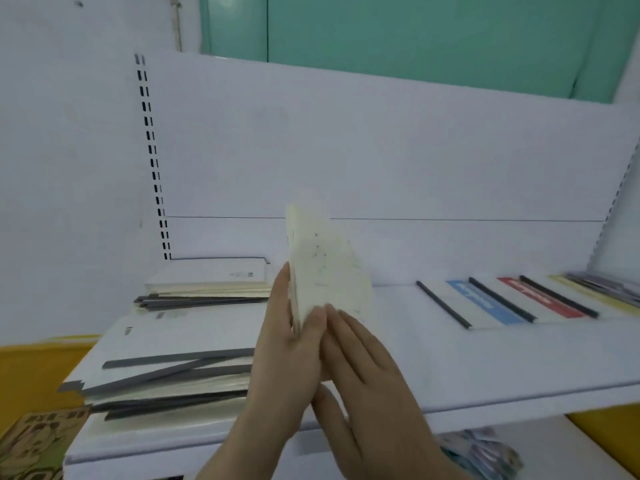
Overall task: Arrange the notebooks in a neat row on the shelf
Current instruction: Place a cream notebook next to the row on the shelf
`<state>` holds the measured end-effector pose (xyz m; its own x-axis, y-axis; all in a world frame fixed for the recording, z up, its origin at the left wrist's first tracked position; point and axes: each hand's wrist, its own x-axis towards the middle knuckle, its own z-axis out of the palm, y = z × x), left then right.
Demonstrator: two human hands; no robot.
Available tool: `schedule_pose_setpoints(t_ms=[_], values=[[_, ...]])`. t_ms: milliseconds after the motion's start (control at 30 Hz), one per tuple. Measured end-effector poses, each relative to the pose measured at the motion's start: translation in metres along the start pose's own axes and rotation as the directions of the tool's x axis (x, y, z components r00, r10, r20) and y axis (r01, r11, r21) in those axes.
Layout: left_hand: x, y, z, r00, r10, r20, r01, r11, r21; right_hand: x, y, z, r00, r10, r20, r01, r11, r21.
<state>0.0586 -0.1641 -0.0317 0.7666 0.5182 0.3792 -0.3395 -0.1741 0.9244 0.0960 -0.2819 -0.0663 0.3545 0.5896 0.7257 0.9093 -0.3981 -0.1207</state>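
Holding a cream notebook point(322, 268) upright above the white shelf point(450, 358), the person's two hands meet at its lower edge: the left hand point(287, 344) grips the spine side with the thumb along it, and the right hand point(363, 372) presses flat fingers against the cover, so both are clamped on the book. At the left of the shelf lie two untidy piles of notebooks, a near pile point(166, 379) and a far pile point(207, 285). Toward the right, a row of notebooks point(512, 303) lies flat, overlapping, with blue and red covers and dark spines.
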Motion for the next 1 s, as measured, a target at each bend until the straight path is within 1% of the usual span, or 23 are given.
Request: schedule_pose_setpoints(t_ms=[33, 67, 100, 133, 167, 200, 233, 267, 300, 400, 433, 500, 567, 667, 767, 833, 900, 933, 1000], values=[[0.004, -0.003, 0.012, 1.0, 0.014, 0.0, -0.014, 1.0, 0.015, -0.004, 0.016, -0.006, 1.0, 0.004, -0.014, -0.004, 1.0, 0.006], [0.007, -0.006, 0.024, 1.0, 0.023, 0.001, -0.023, 0.999, 0.031, -0.009, 0.034, -0.011, 0.998, 0.044, -0.042, -0.044, 0.999, -0.002], [0.011, -0.008, 0.036, 1.0, 0.024, 0.004, -0.024, 0.999, 0.041, -0.014, 0.053, -0.018, 0.989, 0.13, -0.073, -0.13, 0.991, -0.006], [0.016, -0.012, 0.048, 1.0, 0.022, 0.007, -0.023, 0.999, 0.035, -0.017, 0.073, -0.027, 0.965, 0.248, -0.087, -0.249, 0.968, -0.001], [0.022, -0.017, 0.061, 1.0, 0.021, 0.009, -0.021, 1.0, 0.019, -0.019, 0.093, -0.034, 0.925, 0.374, -0.067, -0.374, 0.927, 0.014], [0.027, -0.023, 0.073, 1.0, 0.011, 0.009, -0.011, 1.0, 0.002, -0.02, 0.112, -0.041, 0.876, 0.481, 0.007, -0.481, 0.875, 0.053], [0.034, -0.028, 0.086, 1.0, -0.011, 0.009, 0.011, 1.0, -0.008, -0.02, 0.131, -0.048, 0.821, 0.558, 0.118, -0.57, 0.813, 0.12], [0.041, -0.032, 0.102, 0.999, -0.037, 0.002, 0.037, 0.999, -0.014, -0.02, 0.151, -0.054, 0.784, 0.584, 0.21, -0.618, 0.767, 0.173], [0.048, -0.038, 0.113, 0.998, -0.065, -0.006, 0.065, 0.998, -0.016, -0.017, 0.167, -0.06, 0.775, 0.578, 0.255, -0.626, 0.759, 0.18], [0.065, -0.052, 0.146, 0.987, -0.155, -0.039, 0.155, 0.988, 0.001, -0.01, 0.209, -0.068, 0.786, 0.559, 0.264, -0.599, 0.795, 0.1], [0.071, -0.059, 0.157, 0.986, -0.162, -0.043, 0.164, 0.986, 0.036, -0.007, 0.222, -0.068, 0.779, 0.557, 0.287, -0.595, 0.802, 0.06], [0.083, -0.073, 0.174, 0.985, -0.168, -0.037, 0.171, 0.971, 0.166, 0.0, 0.246, -0.065, 0.762, 0.554, 0.335, -0.581, 0.813, -0.022], [0.098, -0.087, 0.185, 0.982, -0.185, -0.037, 0.188, 0.944, 0.273, 0.005, 0.266, -0.059, 0.746, 0.555, 0.368, -0.576, 0.815, -0.062], [0.12, -0.107, 0.195, 0.96, -0.277, -0.04, 0.273, 0.9, 0.34, 0.008, 0.288, -0.047, 0.733, 0.56, 0.388, -0.581, 0.81, -0.071], [0.138, -0.13, 0.199, 0.94, -0.338, -0.052, 0.323, 0.829, 0.457, 0.011, 0.306, -0.029, 0.747, 0.533, 0.398, -0.52, 0.841, -0.15], [0.147, -0.143, 0.199, 0.93, -0.364, -0.043, 0.326, 0.769, 0.55, 0.012, 0.315, -0.019, 0.758, 0.514, 0.401, -0.474, 0.857, -0.202], [0.154, -0.15, 0.199, 0.922, -0.386, -0.035, 0.305, 0.668, 0.679, 0.012, 0.319, -0.012, 0.756, 0.5, 0.423, -0.43, 0.866, -0.255], [0.157, -0.152, 0.199, 0.918, -0.394, -0.034, 0.281, 0.59, 0.757, 0.012, 0.319, -0.008, 0.756, 0.491, 0.433, -0.407, 0.871, -0.276], [0.159, -0.154, 0.202, 0.924, -0.382, -0.019, 0.177, 0.383, 0.907, 0.01, 0.321, -0.003, 0.751, 0.475, 0.458, -0.37, 0.878, -0.304]])
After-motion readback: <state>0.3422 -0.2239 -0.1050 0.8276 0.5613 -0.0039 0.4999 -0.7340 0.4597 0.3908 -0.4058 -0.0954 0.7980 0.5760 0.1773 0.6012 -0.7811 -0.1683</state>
